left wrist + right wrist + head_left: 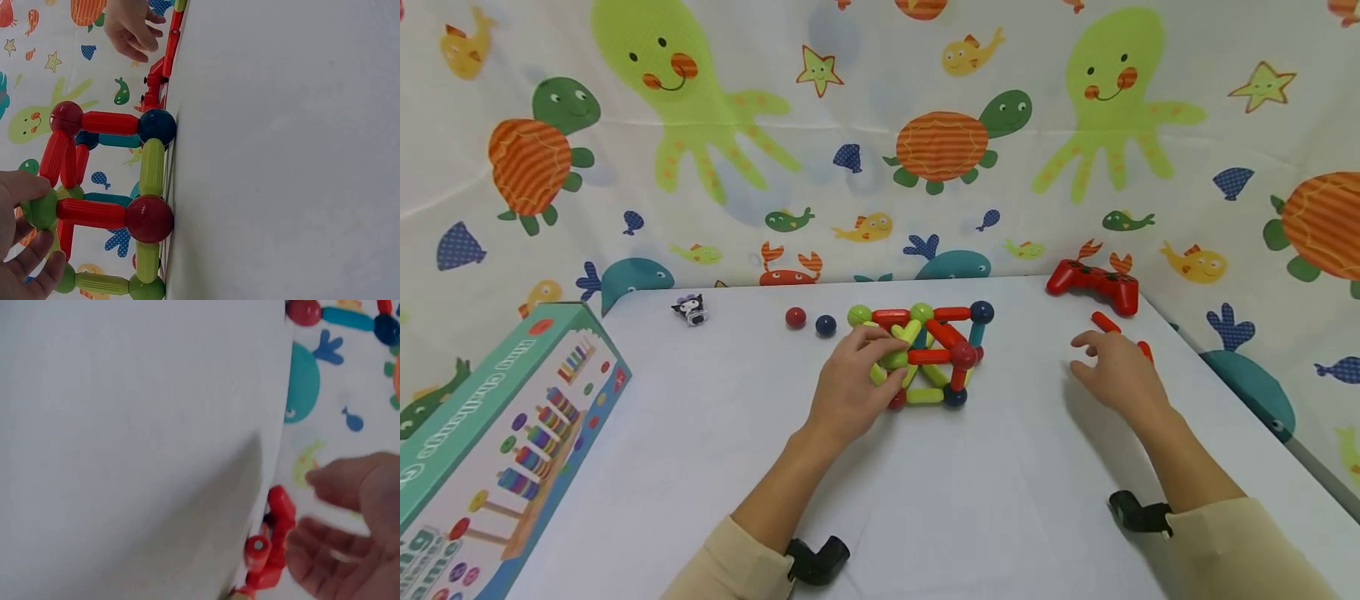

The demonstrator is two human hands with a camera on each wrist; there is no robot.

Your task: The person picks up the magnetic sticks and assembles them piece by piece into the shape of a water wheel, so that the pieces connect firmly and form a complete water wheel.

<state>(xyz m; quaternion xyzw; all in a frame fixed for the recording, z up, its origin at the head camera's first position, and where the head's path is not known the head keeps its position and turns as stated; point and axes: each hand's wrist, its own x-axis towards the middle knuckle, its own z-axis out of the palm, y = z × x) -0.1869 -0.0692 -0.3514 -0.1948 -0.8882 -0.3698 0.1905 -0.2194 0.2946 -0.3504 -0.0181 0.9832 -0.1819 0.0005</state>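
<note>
Bare hands reach over the white worktop [1000, 483]: the left hand [852, 383] pinches a green ball [44, 209], thumb on one side and fingers on the other, at the near left upper corner of a rod-and-ball frame [928, 357], while the right hand [1123, 379], well to the right of the frame, keeps thumb and fingers loosely bent and apart, holding nothing. A hard pull or twist on that ball would probably pop a rod off it, since the joints seem to meet only at small contacts, and one lost corner could make the top sag. Well to the frame's left is a printed carton [512, 442], flat-sided and smooth. The frame itself rests on the worktop, a hollow, boxy lattice of glossy balls and ribbed straight rods, plastic by the look. Right of it, close by the right hand, lie loose red rods [1105, 322]; a careless brush might roll them away. Just left of the frame's far side sit a dark red ball [795, 317] and a navy ball [825, 325], both likely to roll if bumped. At the frame's far right is a smooth red game controller [1093, 286]; behind the frame hangs a creased, sea-animal cloth [865, 187].
</note>
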